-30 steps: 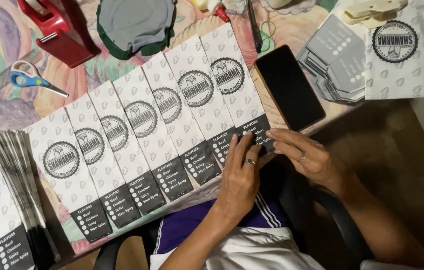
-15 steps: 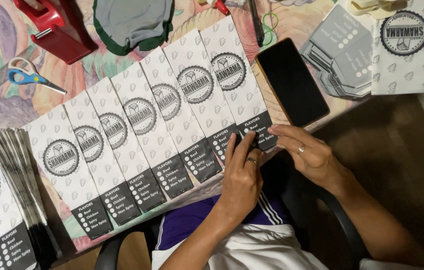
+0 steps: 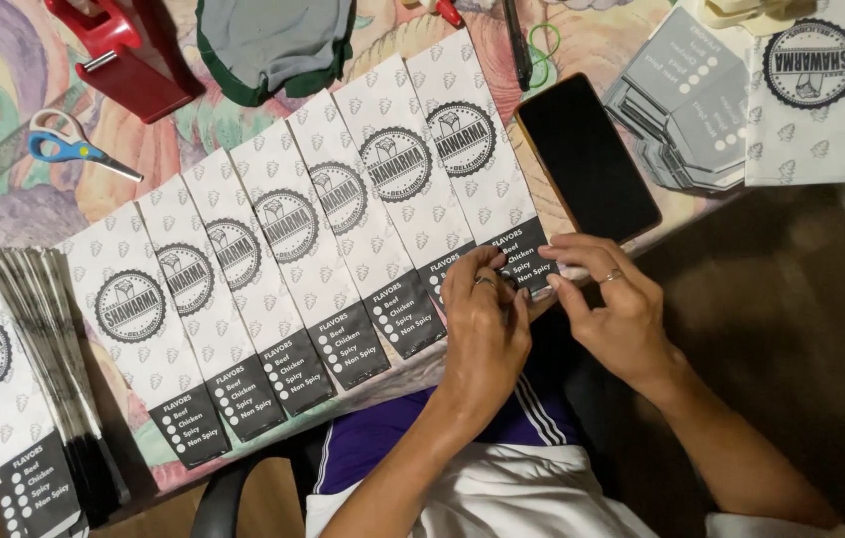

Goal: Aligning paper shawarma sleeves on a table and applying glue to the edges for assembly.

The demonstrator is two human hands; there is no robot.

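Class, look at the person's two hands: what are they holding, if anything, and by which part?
Both the left hand and right hand pinch the dark bottom end of the rightmost paper sleeve, at the table edge.

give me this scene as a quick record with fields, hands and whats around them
left hand: fingertips on the dark lower end of the rightmost paper sleeve in the fanned row
right hand: at the same sleeve end, fingers bent, ring on one finger
row: white printed paper sleeves overlapping along the table edge
phone: black, screen dark, right of the row
scissors: blue handles, upper left
tape dispenser: red, top left
stack of sleeves: at left, edges fanned
folded sleeves: grey pile, upper right
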